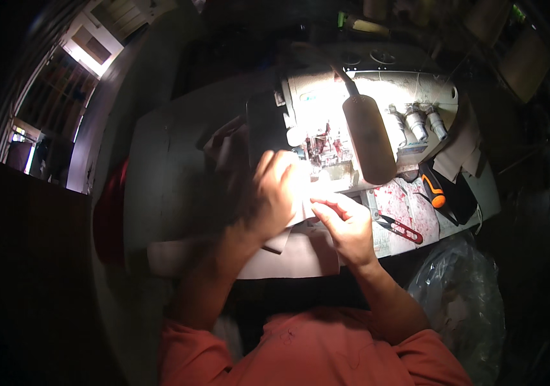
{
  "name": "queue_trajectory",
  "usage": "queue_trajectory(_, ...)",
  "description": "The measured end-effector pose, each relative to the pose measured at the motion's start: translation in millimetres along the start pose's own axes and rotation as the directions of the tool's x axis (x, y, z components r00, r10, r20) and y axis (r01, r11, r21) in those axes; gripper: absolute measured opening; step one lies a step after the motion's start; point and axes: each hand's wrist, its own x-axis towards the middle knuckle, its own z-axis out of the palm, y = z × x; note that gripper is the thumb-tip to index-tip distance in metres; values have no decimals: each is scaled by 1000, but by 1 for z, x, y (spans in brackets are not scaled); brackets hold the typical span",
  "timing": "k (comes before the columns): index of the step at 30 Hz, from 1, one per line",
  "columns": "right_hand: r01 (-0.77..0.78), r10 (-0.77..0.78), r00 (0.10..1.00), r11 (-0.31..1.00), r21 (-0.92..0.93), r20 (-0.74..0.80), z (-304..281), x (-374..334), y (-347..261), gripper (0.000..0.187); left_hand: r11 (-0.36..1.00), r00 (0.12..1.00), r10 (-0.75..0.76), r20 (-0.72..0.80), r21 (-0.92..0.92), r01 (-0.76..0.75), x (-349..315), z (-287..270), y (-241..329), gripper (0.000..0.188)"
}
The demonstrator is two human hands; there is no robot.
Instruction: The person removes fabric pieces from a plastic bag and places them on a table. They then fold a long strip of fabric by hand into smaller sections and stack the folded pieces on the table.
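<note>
White cloth [300, 214] | before machine [324, 147] | apparently pinched by right hand [352, 226]; grip of left hand [275, 193] cannot be told | misplacement could be caused by glare from lamp [370, 141] hiding its edge

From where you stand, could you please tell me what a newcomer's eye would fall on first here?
Probably the glare on the sewing machine, with the oblong lamp dark against it, right of centre. Next come the left hand and right hand, close together below in the picture. To their right, the red snips and an orange-and-black tool stand out.
</note>
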Motion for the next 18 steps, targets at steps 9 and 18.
queue_trajectory(9, 60, -70, 995, 987, -148, -64, -9, -10, -1, 18, 990, 991, -114, 66, -71, 118, -9, 15, -38, 19)
queue_trajectory(18, -126, 109, 992, 922, -367, -67, -46, -43, 13, 18, 943, 944, -330, 26, 61, 328, 22, -4, -80, 13)
